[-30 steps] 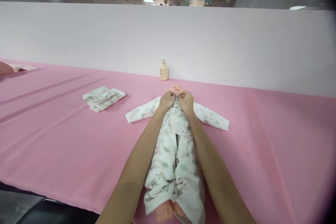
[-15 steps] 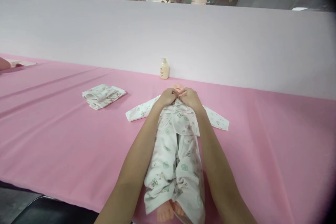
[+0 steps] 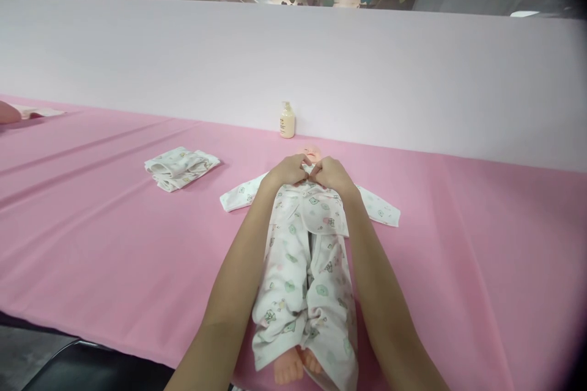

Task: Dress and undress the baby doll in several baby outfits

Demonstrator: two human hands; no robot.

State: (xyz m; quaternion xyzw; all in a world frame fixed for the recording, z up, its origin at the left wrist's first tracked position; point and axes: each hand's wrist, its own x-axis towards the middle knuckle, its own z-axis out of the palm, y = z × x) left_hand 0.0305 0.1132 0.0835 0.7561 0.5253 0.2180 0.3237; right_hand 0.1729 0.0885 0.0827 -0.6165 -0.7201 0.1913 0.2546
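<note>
A baby doll [image 3: 311,153] lies on its back on the pink table cover, its feet [image 3: 288,366] toward me. It wears a white printed top [image 3: 323,208] and matching trousers [image 3: 287,275]. Both sleeves stretch out sideways. At the upper chest, below the doll's head, my left hand [image 3: 292,170] pinches the front edge of the top. Opposite it, my right hand [image 3: 331,173] pinches the same front of the top, thumb and finger together. The fingertips of both hands nearly meet, and what fastening lies between them is too small to make out.
Folded printed cloth [image 3: 182,168] rests left of the doll. A cream pump bottle [image 3: 287,121] stands against the white partition [image 3: 293,61] behind it. Part of another doll-like shape [image 3: 8,112] shows at the far left. Below the table's front edge is a black chair [image 3: 92,369].
Both hands have slid slightly down from the doll's neck to its upper chest, so more of its head shows. The doll and the other objects stay in place.
</note>
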